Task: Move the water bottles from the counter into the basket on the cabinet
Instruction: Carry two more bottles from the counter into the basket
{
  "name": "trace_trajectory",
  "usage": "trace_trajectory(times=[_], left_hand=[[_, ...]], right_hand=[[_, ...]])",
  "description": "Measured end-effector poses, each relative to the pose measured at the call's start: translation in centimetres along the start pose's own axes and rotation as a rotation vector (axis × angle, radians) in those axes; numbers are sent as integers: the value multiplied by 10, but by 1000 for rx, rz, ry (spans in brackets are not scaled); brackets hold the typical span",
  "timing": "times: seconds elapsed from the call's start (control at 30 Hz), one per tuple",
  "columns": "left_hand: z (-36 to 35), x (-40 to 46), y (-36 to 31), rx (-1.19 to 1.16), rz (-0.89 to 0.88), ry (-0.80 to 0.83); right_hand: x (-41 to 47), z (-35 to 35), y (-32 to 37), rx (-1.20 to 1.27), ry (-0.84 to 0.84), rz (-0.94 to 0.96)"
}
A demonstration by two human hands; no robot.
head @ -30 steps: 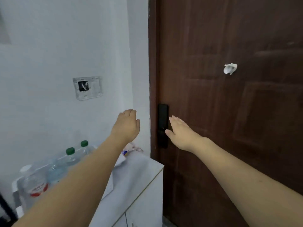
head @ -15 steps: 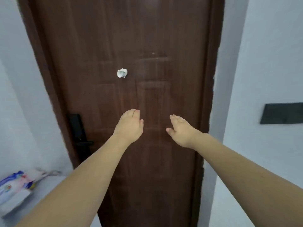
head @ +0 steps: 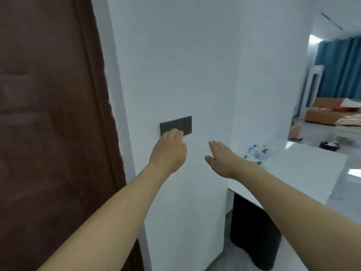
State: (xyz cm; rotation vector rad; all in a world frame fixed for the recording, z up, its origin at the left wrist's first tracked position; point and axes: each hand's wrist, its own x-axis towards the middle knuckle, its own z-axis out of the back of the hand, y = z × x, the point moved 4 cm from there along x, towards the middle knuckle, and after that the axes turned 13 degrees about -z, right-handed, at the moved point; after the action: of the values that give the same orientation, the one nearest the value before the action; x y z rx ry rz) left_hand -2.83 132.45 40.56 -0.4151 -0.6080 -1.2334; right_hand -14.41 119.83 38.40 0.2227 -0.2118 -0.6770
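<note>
Evidently between loads, both the left hand (head: pixel 168 151) and right hand (head: pixel 221 160) reach forward flat-fingered and carry nothing, likely readied for another pickup. Several water bottles (head: pixel 257 152) lie clustered on the white counter (head: pixel 304 165), right of a dark wall switch (head: pixel 175 125); no basket shows.

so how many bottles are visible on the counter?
About 6 water bottles, clustered at the white counter's far-left end by the wall; blurred, so approximate, and the right hand may hide more.
</note>
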Motion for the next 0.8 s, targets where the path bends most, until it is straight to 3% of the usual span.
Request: trace_trajectory(times=[0.47, 0.8], left_hand=[[-109, 134, -232, -331, -440, 138], [-158, 204, -330, -378, -511, 169]], right_hand=[[-68, 71, -247, -40, -135, -514], [-74, 109, -364, -52, -180, -644]])
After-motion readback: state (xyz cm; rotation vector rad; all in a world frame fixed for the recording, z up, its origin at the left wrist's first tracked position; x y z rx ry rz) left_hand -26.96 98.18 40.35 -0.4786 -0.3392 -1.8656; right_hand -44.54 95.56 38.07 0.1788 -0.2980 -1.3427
